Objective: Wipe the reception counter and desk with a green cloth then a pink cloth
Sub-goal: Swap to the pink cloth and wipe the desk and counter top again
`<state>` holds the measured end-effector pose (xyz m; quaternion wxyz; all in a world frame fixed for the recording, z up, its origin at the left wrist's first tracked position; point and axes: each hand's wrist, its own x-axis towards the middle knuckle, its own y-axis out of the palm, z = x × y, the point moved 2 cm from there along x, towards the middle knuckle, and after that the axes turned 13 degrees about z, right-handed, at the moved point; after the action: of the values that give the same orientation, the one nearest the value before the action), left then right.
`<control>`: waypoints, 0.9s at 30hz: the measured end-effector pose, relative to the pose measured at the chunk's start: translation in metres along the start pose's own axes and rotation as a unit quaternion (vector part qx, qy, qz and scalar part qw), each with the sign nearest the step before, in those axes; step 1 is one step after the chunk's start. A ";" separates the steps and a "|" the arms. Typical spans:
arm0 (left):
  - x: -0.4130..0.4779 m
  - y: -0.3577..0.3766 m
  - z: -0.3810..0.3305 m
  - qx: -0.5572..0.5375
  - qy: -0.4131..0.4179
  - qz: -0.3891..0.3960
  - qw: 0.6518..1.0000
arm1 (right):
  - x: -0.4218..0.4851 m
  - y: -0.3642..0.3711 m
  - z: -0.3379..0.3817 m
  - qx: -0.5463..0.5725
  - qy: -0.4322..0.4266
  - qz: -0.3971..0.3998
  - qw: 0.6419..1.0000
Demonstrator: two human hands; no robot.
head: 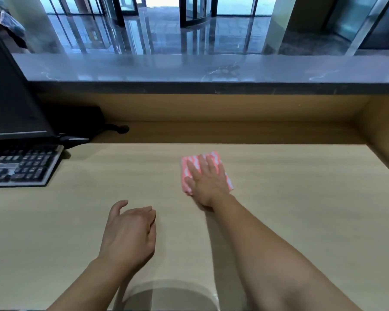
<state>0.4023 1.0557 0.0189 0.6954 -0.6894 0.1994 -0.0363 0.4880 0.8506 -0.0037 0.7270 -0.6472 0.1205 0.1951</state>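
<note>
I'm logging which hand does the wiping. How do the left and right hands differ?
The right hand lies flat, fingers straight, on the pink cloth; the left hand is loosely curled and holds nothing. The right hand reaches farther across the desk; the left hand sits nearer the person. Both are bare and palm-down over the desk.

- Light wood counter [290, 209], wide, with a wood back wall along its far edge.
- Pink-and-white striped cloth [184, 170] lies flat on it, right of centre, near the far edge.
- Black keyboard [20, 167] at the left edge, partly cut off by the frame.
- Dark monitor [11, 102] just behind the keyboard.
- Black object [76, 117] beside the monitor, unclear what it is.
- Glossy grey stone ledge [166, 68] tops the back wall.
</note>
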 end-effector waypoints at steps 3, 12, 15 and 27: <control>-0.002 -0.006 -0.019 0.021 -0.016 0.068 0.997 | -0.018 0.000 -0.065 0.037 0.082 -0.022 0.996; -0.006 -0.019 -0.032 0.024 -0.045 0.175 0.983 | -0.065 0.013 -0.157 0.091 0.194 -0.014 0.977; -0.007 -0.019 -0.031 0.011 -0.037 0.180 0.983 | -0.066 0.013 -0.156 0.103 0.208 -0.008 0.973; -0.030 0.006 -0.004 -0.150 0.018 0.081 0.985 | -0.035 0.019 -0.029 0.106 0.167 0.002 0.980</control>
<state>0.3720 1.0617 0.0196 0.5809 -0.7669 0.2703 0.0375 0.4509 0.8191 -0.0093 0.7608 -0.5895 0.2616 0.0722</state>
